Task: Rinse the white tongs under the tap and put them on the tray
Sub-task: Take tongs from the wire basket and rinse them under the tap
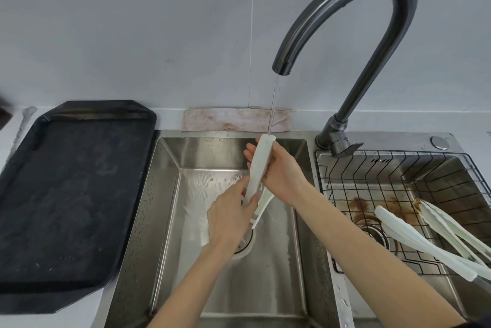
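Note:
The white tongs (pixel 258 168) stand almost upright over the left sink basin (pixel 170 168), hinge end up. A thin stream of water from the dark tap (pixel 345 22) lands on that top end. My right hand (pixel 281 176) grips the upper part of the tongs from the right. My left hand (pixel 231 216) holds the lower arms, thumb on the front. The black tray (pixel 71 194) lies on the counter to the left of the sink.
More white tongs (pixel 430 237) lie in the wire rack (pixel 345 184) of the right basin, which has brown stains. A stained cloth (pixel 236 120) lies behind the sink. The drain (pixel 245 244) sits below my left hand.

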Motion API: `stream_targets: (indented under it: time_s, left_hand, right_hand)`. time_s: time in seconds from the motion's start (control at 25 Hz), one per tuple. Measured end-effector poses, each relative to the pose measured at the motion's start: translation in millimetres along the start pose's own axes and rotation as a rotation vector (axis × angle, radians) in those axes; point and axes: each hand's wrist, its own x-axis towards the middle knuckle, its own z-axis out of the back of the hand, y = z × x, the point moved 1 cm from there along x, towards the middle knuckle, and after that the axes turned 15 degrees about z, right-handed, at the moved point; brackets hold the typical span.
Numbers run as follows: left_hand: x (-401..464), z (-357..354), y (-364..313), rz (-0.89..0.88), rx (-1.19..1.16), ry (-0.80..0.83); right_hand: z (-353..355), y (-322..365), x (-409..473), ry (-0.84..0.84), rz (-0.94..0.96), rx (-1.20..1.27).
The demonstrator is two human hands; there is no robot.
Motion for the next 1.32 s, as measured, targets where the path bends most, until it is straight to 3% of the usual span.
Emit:
stream_targets:
  time_s: [0.2,0.32,0.56,0.64,0.88,1.08,1.2,1.32]
  left_hand:
    - [15.6,1.9,11.3,0.058,-0.004,0.093]
    - [23.4,-1.1,13.4,0.038,-0.045,0.178]
    - [37.2,-5.2,21.4,-0.035,0.006,0.169]
    - [40.4,-4.6,19.5,-0.039,-0.051,0.185]
    - [42.2,-16.5,13.0,0.048,-0.357,0.375]
    - [35.6,-20.9,7.7,0.173,-0.569,0.440]
    - [28.5,-20.8,11.3,0.195,-0.618,0.512]
    - [20.3,-23.7,15.2,0.230,-0.682,0.641]
  right_hand:
    - [3.7,11.2,12.3,0.135,-0.009,-0.390]
    - [7.6,21.3,22.8,0.112,-0.071,-0.537]
    - [10.5,58.9,37.6,0.300,-0.245,-0.916]
    - [11.9,60.4,40.0,0.294,-0.191,-0.935]
    - [19.3,32.3,39.0,0.061,0.074,-0.806]
    - [21.2,-0.5,24.4,0.013,0.096,-0.866]
    - [13.0,12.0,28.2,-0.036,0.203,-0.661]
    - [6.3,26.9,37.7,-0.146,0.295,-0.662]
